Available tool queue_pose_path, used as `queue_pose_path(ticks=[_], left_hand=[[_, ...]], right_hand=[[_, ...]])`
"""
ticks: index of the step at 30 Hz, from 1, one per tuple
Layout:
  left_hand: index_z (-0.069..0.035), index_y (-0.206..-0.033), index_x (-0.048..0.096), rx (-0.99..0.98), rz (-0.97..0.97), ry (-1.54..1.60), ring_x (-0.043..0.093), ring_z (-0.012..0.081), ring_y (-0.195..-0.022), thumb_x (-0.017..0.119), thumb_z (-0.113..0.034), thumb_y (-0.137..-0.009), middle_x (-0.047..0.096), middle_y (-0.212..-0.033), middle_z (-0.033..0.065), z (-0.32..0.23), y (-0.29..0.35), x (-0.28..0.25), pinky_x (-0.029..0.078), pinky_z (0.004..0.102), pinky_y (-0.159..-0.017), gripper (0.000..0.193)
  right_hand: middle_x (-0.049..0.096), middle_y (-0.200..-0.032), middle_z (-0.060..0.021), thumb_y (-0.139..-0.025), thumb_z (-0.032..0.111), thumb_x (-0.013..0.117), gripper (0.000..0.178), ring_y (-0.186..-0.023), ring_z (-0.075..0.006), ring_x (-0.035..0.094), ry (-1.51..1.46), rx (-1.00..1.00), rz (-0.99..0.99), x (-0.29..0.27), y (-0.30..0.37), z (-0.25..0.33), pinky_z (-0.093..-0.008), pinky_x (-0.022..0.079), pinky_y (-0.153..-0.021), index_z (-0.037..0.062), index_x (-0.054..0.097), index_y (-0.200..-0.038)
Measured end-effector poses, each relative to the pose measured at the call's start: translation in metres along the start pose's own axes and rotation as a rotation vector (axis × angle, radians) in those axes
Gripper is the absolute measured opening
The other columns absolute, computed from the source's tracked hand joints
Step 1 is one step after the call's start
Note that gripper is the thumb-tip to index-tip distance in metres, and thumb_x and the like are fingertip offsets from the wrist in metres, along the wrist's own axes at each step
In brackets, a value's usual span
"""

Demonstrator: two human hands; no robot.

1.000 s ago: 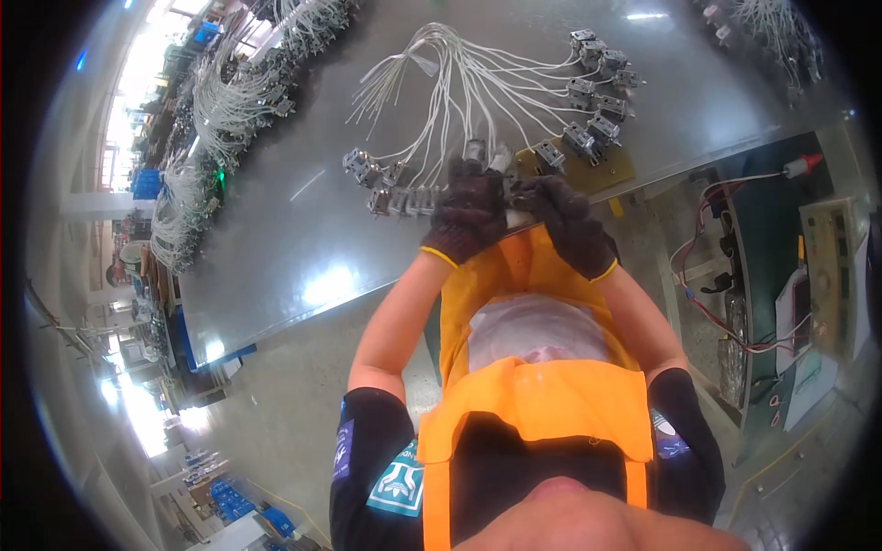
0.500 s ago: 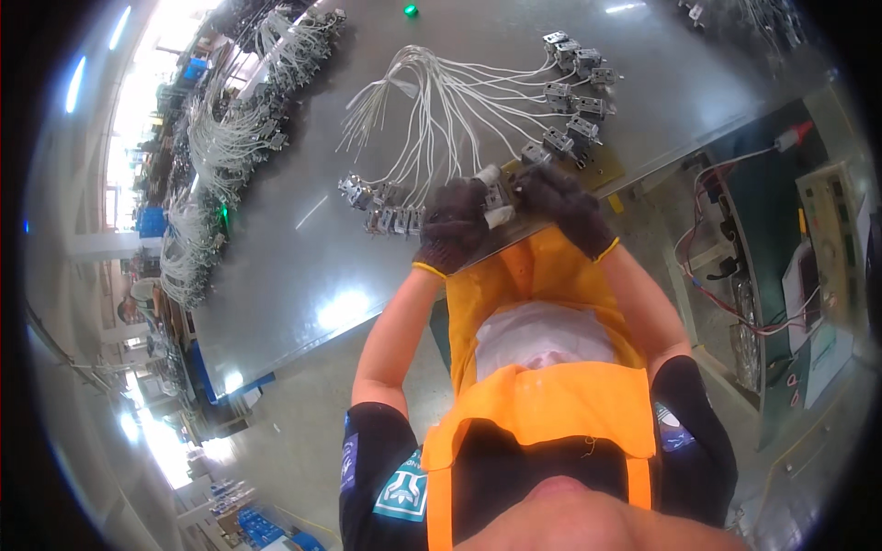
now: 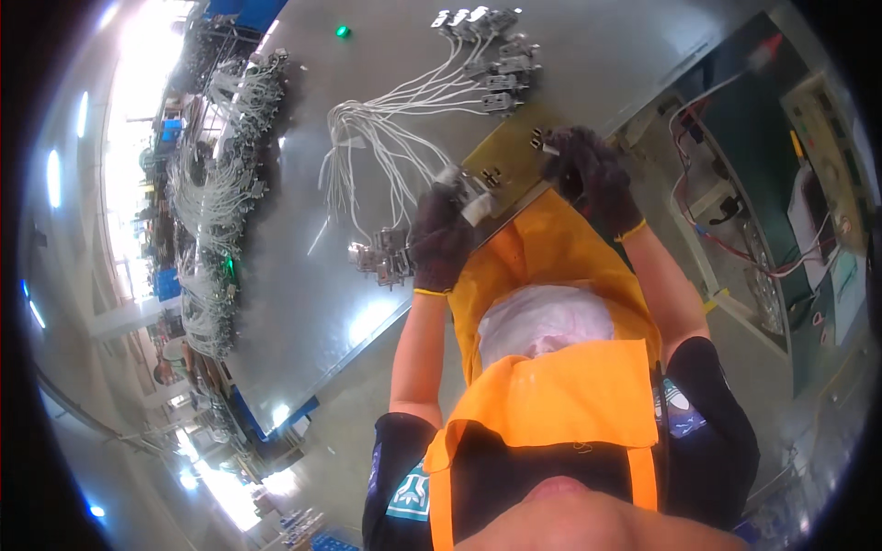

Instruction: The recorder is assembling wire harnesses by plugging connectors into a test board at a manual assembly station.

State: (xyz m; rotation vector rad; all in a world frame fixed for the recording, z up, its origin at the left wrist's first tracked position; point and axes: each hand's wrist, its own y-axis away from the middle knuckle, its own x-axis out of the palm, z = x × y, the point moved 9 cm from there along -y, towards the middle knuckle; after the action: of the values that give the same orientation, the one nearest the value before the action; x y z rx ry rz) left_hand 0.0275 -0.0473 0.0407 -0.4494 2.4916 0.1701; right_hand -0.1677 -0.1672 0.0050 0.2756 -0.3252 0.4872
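Observation:
My left hand [image 3: 443, 234], in a dark glove with a yellow cuff, is closed at the near edge of the metal table. White-covered fingertips pinch a small metal connector [image 3: 471, 190], partly hidden. My right hand [image 3: 588, 170], gloved alike, is closed beside a yellow-brown board [image 3: 514, 147]; small dark pieces show at its fingertips, too blurred to name. Beyond lies a bundle of white wires [image 3: 367, 119], tied near its middle. Its wires end in metal connectors: several at the far right [image 3: 501, 78] and several more by my left hand [image 3: 378, 257].
Along the table's left side runs a long heap of more wired connectors [image 3: 216, 193]. A green light spot [image 3: 343, 31] shows on the table [image 3: 303, 184]. To the right stand a dark green surface [image 3: 735, 138] and red and white cables [image 3: 703, 234].
My right hand has moved right, away from my left, uncovering the board between them. The view has shifted, and the wire bundle now appears further left.

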Motion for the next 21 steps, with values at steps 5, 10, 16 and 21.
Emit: queue_pose_path(ticks=[5,10,16,21], left_hand=[[0.002,-0.137,0.041,-0.049,-0.038,0.184,0.059,0.0189,-0.106,0.062,-0.003,-0.089,0.061,-0.115,0.0120,-0.007,-0.012,0.006,0.048,0.0307,-0.093,0.052],[0.003,-0.136,0.043,-0.052,-0.064,-0.186,0.059,0.0190,-0.104,0.062,-0.004,-0.089,0.061,-0.113,0.0128,-0.027,-0.011,0.016,0.047,0.0300,-0.093,0.051],[0.003,-0.132,0.049,-0.006,-0.111,0.173,0.059,0.0163,-0.100,0.066,-0.009,-0.087,0.062,-0.108,0.0097,-0.027,-0.013,0.007,0.046,0.0291,-0.091,0.050],[0.001,-0.128,0.054,0.032,-0.147,-0.327,0.059,0.0206,-0.096,0.070,-0.017,-0.085,0.063,-0.108,0.0122,-0.032,-0.015,0.015,0.046,0.0339,-0.092,0.050]], right_hand=[[0.068,-0.084,-0.0051,-0.105,0.020,0.037,0.032,-0.055,-0.0067,0.055,0.111,-0.020,0.027,0.007,0.038,-0.011,-0.0209,0.044,-0.050,0.0055,0.062,-0.117],[0.069,-0.088,-0.0053,-0.102,0.012,0.040,0.029,-0.059,-0.0077,0.059,0.184,0.096,0.063,0.014,0.048,-0.027,-0.0201,0.046,-0.053,0.0052,0.060,-0.122],[0.069,-0.100,-0.0067,-0.101,0.018,0.046,0.026,-0.069,-0.0083,0.064,0.113,0.096,0.053,0.015,0.050,-0.041,-0.0205,0.048,-0.057,0.0049,0.060,-0.119],[0.065,-0.110,-0.0055,-0.100,0.024,0.052,0.029,-0.078,-0.0094,0.064,-0.022,0.216,0.086,0.018,0.048,-0.054,-0.0218,0.049,-0.063,0.0059,0.057,-0.122]])
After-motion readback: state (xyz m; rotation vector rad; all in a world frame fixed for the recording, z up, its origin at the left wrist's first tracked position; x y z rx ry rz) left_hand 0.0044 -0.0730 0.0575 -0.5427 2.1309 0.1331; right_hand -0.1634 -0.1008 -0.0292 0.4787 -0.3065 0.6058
